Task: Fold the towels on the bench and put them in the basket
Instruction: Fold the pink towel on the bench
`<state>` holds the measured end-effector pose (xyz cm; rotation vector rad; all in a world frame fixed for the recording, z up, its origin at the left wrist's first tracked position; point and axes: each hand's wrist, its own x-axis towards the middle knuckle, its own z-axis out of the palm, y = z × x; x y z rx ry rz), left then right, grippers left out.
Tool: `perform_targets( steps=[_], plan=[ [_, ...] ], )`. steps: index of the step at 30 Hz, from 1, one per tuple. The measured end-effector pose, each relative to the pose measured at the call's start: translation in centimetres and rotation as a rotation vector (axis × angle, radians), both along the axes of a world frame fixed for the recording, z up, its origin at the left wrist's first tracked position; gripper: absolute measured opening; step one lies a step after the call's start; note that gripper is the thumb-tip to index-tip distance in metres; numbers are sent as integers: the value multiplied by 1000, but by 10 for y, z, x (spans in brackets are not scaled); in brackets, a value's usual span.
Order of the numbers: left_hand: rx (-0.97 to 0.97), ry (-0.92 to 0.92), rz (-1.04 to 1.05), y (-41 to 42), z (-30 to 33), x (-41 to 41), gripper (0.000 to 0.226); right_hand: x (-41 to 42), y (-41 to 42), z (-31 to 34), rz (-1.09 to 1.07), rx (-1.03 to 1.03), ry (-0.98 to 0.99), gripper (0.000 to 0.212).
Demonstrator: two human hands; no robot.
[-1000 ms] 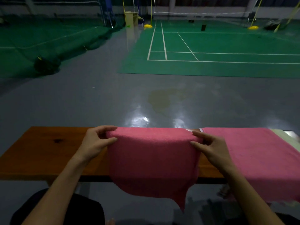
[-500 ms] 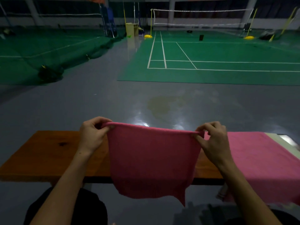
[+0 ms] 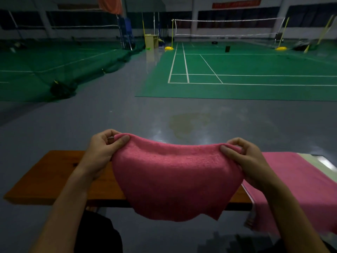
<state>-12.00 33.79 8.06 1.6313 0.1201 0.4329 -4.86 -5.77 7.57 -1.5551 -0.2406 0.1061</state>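
Lifted since a second ago: pink towel now clear of the bench, sagging between left hand and right hand, fingers pinching its top corners. Second towel lies at 3 o'clock. Fold underway; basket not visible.

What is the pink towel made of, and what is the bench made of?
The pink towel looks like soft terry cloth: its surface is fuzzy and it sags between the left hand and right hand. The bench looks like wood with a smooth orange-brown finish; a dark knot-like spot shows, though the light is dim.
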Motion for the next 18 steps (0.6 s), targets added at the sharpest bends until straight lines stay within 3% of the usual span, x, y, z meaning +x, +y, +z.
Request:
perform_targets(
  steps=[5, 8, 12, 18],
  plan=[
    [-104, -50, -55, -1, 22, -16, 27, -18, -20, 24, 261, 145, 199, 34],
    [-116, -76, -26, 3, 27, -18, 26, -16, -32, 29, 280, 125, 179, 62],
    [-23, -39, 19, 7, 4, -7, 24, -1, -25, 13, 140, -19, 144, 26],
    [44, 112, 56, 13, -61, 24, 22, 37, -9, -41, -12, -203, 127, 21]
  ],
)
